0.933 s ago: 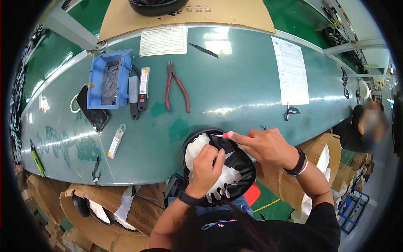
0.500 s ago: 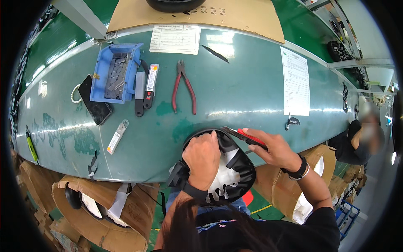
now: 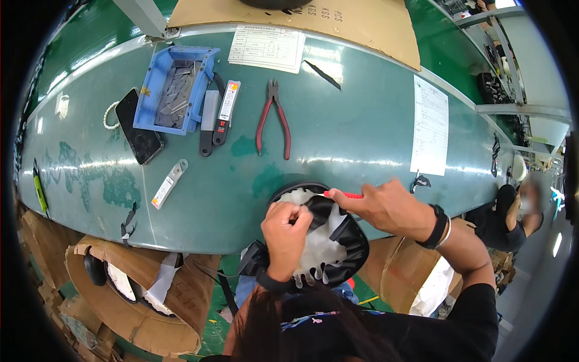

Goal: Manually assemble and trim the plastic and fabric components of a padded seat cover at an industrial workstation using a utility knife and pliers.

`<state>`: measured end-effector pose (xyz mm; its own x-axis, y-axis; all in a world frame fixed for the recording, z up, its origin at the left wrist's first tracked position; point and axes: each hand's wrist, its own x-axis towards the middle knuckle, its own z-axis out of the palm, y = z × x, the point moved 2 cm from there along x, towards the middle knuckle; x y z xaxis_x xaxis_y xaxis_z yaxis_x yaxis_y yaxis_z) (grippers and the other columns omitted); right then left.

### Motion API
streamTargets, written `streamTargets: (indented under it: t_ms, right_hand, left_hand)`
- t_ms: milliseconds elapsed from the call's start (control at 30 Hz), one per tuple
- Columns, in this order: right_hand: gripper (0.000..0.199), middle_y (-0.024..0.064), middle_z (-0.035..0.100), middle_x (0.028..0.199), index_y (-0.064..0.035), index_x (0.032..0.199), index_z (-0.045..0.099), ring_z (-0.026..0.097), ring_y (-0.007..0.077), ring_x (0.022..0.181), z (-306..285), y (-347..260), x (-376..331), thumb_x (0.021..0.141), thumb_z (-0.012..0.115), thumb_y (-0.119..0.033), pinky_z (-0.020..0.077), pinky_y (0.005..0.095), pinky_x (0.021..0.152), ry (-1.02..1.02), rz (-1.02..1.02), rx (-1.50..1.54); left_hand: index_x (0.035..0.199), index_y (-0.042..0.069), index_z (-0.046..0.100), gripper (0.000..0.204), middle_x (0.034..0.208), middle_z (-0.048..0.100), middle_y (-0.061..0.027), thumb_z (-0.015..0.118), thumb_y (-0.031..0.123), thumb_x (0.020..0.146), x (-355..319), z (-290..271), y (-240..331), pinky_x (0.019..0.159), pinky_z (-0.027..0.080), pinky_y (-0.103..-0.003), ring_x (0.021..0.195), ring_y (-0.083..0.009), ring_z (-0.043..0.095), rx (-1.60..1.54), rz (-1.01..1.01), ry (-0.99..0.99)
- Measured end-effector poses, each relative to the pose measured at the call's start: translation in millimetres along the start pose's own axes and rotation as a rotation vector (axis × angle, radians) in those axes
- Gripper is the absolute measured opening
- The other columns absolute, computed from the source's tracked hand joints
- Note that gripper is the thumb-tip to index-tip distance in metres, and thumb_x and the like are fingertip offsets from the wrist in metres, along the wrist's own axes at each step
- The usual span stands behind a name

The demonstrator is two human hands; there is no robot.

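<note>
R hand (image 3: pixel 392 210) clamped on red cutter (image 3: pixel 353 195), tip nr L hand (image 3: pixel 285 234), fingers curled, grip unclear; slip cld nick fingers/blk cover (image 3: pixel 357 244)

Workpiece (image 3: pixel 356 244) at near edge of table (image 3: pixel 356 133), between two cartons (image 3: pixel 196 295). Pliers (image 3: pixel 274 93) beyond it, slightly left; left of pliers, two tools (image 3: pixel 226 111), bin (image 3: pixel 158 78) holding strips (image 3: pixel 175 99), then phone (image 3: pixel 139 130). Paper sheet (image 3: pixel 429 127) well right.

Rounded workpiece (image 3: pixel 356 244): glossy black cover, off-white scallop-edged lining (image 3: pixel 318 248)
Knife (image 3: pixel 351 195): slim red handle
Pliers (image 3: pixel 273 93): grey metal head, red handles
Bin (image 3: pixel 199 90): blue rectangular plastic, flat grey strips (image 3: pixel 176 96)
Tabletop (image 3: pixel 356 133): smooth green
Form (image 3: pixel 265 48): white rectangular paper, dark grid
</note>
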<state>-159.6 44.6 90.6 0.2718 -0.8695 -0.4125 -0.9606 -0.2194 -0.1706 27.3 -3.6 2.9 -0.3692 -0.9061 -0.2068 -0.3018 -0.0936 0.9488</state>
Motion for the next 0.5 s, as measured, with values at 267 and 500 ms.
streamTargets:
  t_ms: [267,500]
  right_hand:
    - [0.057,0.0095,0.049,0.062,-0.0227,0.141,0.040,0.050,0.0243,0.042,36,-24,-49,0.085,0.054,-0.017,0.0389,0.0364,0.038,0.031,0.290,0.193]
    - [0.058,0.0106,0.050,0.065,-0.0161,0.141,0.039,0.050,0.0237,0.046,67,-45,-97,0.088,0.060,-0.018,0.0404,0.0371,0.039,0.148,0.408,0.345]
  left_hand:
    - [0.059,0.007,0.046,0.021,0.061,0.040,0.0020,0.058,-0.003,0.074,8,-39,9,0.056,0.029,-0.025,0.062,-0.0081,0.037,-0.821,-0.345,-0.110]
    - [0.053,0.010,0.038,0.039,0.054,0.036,0.0009,0.071,0.022,0.068,15,-83,62,0.064,0.032,-0.037,0.061,-0.0187,0.034,-0.557,0.444,-0.512]
